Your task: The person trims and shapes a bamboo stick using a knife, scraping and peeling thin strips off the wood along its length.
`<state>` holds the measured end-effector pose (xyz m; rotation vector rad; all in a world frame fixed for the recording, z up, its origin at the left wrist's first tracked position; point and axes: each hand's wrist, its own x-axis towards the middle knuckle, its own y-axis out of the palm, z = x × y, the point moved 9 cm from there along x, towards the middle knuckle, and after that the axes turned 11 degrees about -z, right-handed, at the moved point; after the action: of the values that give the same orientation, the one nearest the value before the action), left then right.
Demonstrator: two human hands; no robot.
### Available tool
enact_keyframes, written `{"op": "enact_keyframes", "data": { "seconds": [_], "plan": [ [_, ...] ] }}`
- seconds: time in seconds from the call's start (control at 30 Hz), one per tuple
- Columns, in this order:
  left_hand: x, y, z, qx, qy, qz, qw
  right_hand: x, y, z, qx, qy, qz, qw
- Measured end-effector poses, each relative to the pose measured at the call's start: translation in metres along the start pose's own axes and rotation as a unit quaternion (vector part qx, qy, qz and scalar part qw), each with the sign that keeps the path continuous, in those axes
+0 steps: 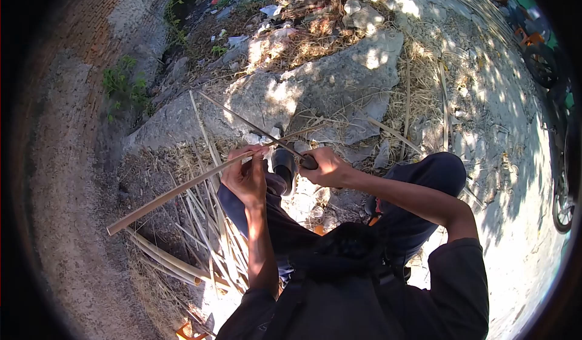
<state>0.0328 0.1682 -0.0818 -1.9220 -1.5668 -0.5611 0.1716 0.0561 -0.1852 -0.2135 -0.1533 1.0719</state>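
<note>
Sunlit, shadow-dappled ground spreads over the right side of this outdoor place, pale and gritty, with dry straw scattered on it. Along the left rises a rough wall, its brick courses showing in the upper part. The person's dark shirt and dark trousers fill the lower middle; a small mark near the left sleeve is too faint to read. Beyond the feet lies a broad grey stone slab, with leaves and litter behind it, any print there too small to make out. At the right edge stand dark wheels, partly lost in the lens's black border. A loose heap of pale split strips lies beside the left leg, with thicker round canes at its outer side. The left hand is closed, thumb and fingers pinched together on a long brown strip, which slants from the lower left up towards the middle. The right hand is clamped around the dark handle of a long, thin-bladed knife; its blade points to the upper left and crosses the strip just beyond the left fingertips. Below the crossing shows a dark shoe.
</note>
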Motion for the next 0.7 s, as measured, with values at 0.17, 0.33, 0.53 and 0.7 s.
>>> {"op": "enact_keyframes", "data": {
  "seconds": [0.17,0.33,0.53,0.7],
  "plan": [
    [0.002,0.0,0.006,-0.045,-0.018,-0.005,0.999,0.002,0.001,0.001,-0.018,-0.013,-0.002,1.0],
    [0.004,0.005,-0.003,0.018,0.024,0.018,0.999,0.007,-0.005,-0.012,-0.015,-0.005,-0.021,1.0],
    [0.001,-0.001,0.006,-0.015,-0.025,0.0,1.0,0.011,-0.006,-0.03,-0.072,0.056,-0.008,0.996],
    [0.0,0.002,-0.004,-0.002,0.036,0.026,0.999,0.015,-0.006,-0.021,-0.064,-0.003,0.003,0.998]
  ]
}}
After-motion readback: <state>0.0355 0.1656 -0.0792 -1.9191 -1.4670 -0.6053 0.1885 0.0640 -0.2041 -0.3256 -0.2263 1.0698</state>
